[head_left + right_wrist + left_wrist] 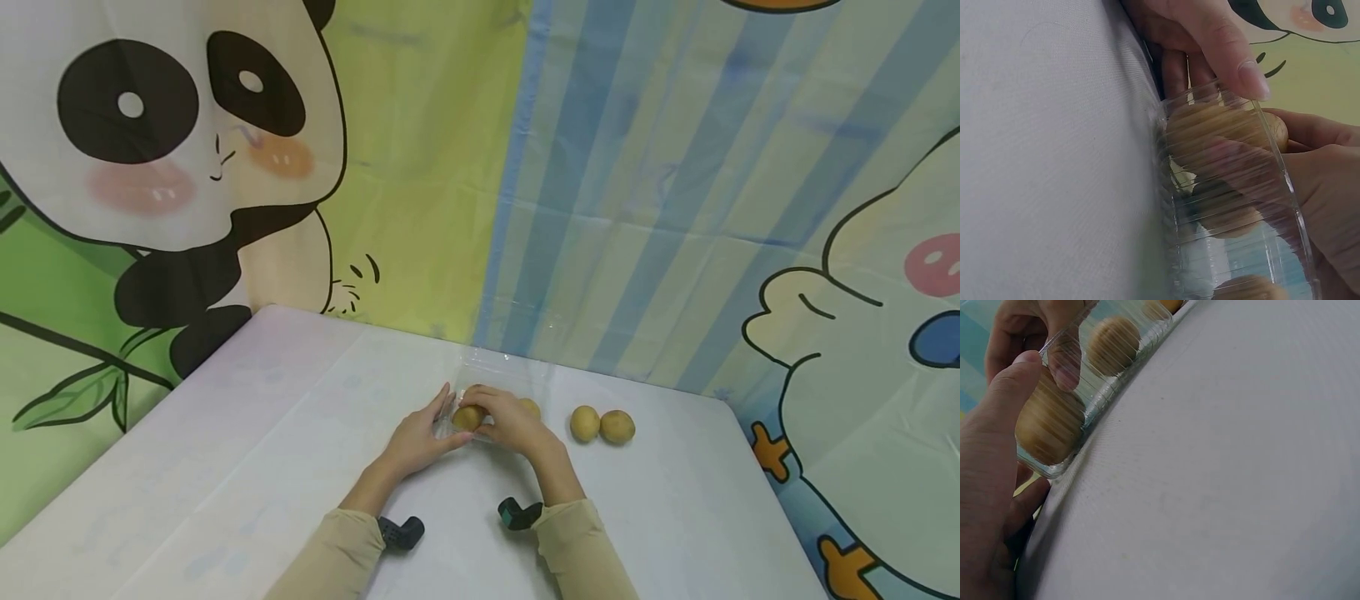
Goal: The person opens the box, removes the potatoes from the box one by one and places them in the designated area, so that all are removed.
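We see both hands meet at the clear plastic box [501, 379] near the desk's [225, 467] far edge. Left hand [420, 437] reaches in from the left, thumb pressed on the box rim, fingers along its near wall, gripping the box. Right hand [510, 423] arches over it, fingers curled on a yellow-brown fruit [467, 417] at the box's near end. Second fruit [531, 407] sits deeper inside, half hidden by the right hand. Two loose fruits [602, 425] lie on the desk just right of the box, touching each other. Box walls hard to make out in the head view; ribbed plastic blurs the fruit in the wrist views
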`<state>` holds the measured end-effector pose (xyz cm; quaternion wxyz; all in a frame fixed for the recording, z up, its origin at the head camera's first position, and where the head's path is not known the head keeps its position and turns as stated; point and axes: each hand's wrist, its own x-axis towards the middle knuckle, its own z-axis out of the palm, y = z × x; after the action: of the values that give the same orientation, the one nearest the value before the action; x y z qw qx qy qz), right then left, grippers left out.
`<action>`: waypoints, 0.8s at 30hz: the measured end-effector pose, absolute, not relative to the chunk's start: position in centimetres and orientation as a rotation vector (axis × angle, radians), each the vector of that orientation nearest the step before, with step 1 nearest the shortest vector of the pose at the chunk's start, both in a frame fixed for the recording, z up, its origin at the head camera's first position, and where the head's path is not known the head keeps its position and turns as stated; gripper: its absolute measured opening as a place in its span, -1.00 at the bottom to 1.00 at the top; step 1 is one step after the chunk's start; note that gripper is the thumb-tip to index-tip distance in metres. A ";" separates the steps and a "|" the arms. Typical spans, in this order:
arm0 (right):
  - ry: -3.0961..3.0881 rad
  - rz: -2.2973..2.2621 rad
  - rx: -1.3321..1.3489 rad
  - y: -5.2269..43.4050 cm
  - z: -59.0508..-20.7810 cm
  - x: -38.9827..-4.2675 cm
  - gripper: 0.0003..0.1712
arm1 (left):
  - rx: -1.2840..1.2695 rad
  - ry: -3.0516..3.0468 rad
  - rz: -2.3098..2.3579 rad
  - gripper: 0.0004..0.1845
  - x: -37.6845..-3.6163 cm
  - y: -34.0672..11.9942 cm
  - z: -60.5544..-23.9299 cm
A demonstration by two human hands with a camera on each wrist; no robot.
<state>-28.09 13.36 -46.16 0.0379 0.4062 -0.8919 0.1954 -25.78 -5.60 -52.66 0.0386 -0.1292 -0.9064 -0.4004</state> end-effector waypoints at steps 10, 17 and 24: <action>-2.756 0.653 1.190 13.6 -46.6 -28.3 -0.49 | -0.395 -2.778 -1.260 0.11 -25.7 -5.7 -52.6; -2.750 0.696 1.137 14.0 -46.8 -28.3 -0.49 | -0.380 -2.786 -1.245 0.10 -25.7 -5.6 -52.5; -2.771 0.875 1.120 14.4 -47.0 -28.6 -0.46 | -0.387 -2.775 -1.249 0.10 -25.7 -5.6 -52.5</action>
<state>-28.55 14.37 -46.95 0.0137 0.3597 -0.8897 0.2809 -25.71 -5.65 -52.52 0.0368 -0.1261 -0.9041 -0.4067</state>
